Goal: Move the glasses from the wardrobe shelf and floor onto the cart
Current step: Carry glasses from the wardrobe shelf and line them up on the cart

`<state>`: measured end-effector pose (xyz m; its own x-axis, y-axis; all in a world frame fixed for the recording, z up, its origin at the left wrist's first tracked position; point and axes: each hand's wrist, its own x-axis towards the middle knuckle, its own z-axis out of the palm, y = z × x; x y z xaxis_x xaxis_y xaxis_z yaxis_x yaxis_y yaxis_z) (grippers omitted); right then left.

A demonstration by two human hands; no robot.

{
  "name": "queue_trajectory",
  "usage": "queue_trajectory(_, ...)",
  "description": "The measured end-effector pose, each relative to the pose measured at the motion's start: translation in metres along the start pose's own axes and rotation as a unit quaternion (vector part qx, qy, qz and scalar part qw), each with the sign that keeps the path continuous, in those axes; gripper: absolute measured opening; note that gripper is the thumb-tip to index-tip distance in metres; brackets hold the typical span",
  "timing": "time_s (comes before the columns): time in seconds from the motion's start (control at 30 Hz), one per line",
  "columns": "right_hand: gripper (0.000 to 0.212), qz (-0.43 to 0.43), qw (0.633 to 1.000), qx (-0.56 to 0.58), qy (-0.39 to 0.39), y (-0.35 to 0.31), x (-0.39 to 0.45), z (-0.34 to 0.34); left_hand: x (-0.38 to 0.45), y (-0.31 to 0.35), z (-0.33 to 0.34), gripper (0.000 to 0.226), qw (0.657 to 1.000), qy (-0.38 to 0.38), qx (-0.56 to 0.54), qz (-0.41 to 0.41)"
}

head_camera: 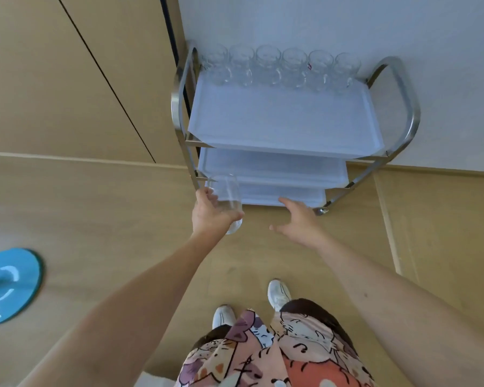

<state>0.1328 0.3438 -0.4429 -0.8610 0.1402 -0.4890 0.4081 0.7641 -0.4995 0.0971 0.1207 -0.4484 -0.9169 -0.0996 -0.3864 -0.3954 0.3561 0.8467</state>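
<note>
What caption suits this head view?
Left hand carries a glass toward the cart, six glasses already lined up.

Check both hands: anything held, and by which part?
Left hand grips a clear drinking glass round its lower body, near the base. Right hand is open, holding nothing.

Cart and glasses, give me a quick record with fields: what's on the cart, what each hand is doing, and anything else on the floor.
cart: three white trays in a metal frame, against the wall
top tray: six glasses in a row along its far edge
left hand: grips one clear glass near the cart's lower trays
right hand: open, holds nothing
floor: blue round base at left
</note>
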Motion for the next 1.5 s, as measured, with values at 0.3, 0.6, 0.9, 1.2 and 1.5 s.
queue_trajectory(0.3, 0.088, 0.023, 0.998, 0.006, -0.051, 0.000, 0.044, 0.007, 0.036, -0.015, 0.014, 0.080, 0.999, 0.003, 0.002, -0.037)
queue_trajectory(0.6, 0.088, 0.066, 0.993, 0.037, -0.090, 0.026, 0.123, 0.003, 0.097, -0.007, 0.055, 0.083, 0.994, -0.005, 0.064, -0.085)
queue_trajectory(0.9, 0.087, 0.066, 0.993, 0.054, -0.082, 0.061, 0.215, 0.034, 0.167, -0.037, 0.125, 0.086, 0.994, 0.004, 0.043, -0.102)
queue_trajectory(1.2, 0.080, -0.027, 0.999, 0.034, 0.002, 0.089, 0.299, 0.085, 0.242, -0.090, 0.181, 0.085, 0.994, 0.038, -0.067, -0.076)
queue_trajectory(1.5, 0.080, -0.102, 0.981, 0.053, 0.157, 0.114, 0.362, 0.116, 0.294, -0.124, 0.206, 0.078, 0.987, 0.067, -0.107, 0.095)
